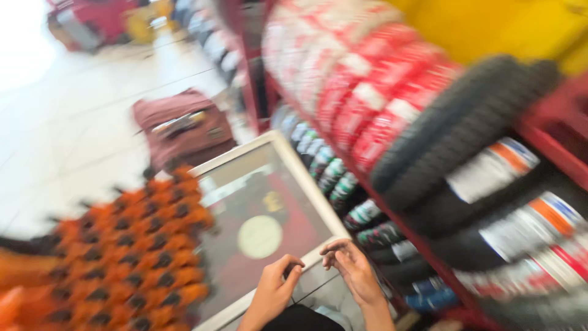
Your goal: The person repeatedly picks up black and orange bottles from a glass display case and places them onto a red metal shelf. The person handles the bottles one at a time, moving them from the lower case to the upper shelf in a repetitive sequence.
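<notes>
The picture is blurred by motion. My left hand [277, 287] and my right hand [350, 270] are low in the middle, close together over the near corner of a glass-topped display counter [269, 202] with a pale frame. Fingers of both hands are curled toward each other. Whether they pinch something small between them cannot be told. Inside the counter lie a round pale disc [260, 236] and dark reddish items.
Rows of orange-and-black packaged parts [131, 257] stand at the left on the counter. Racks of wrapped tyres [465, 159] fill the right side. A maroon bag [184, 125] sits on the white tiled floor beyond the counter.
</notes>
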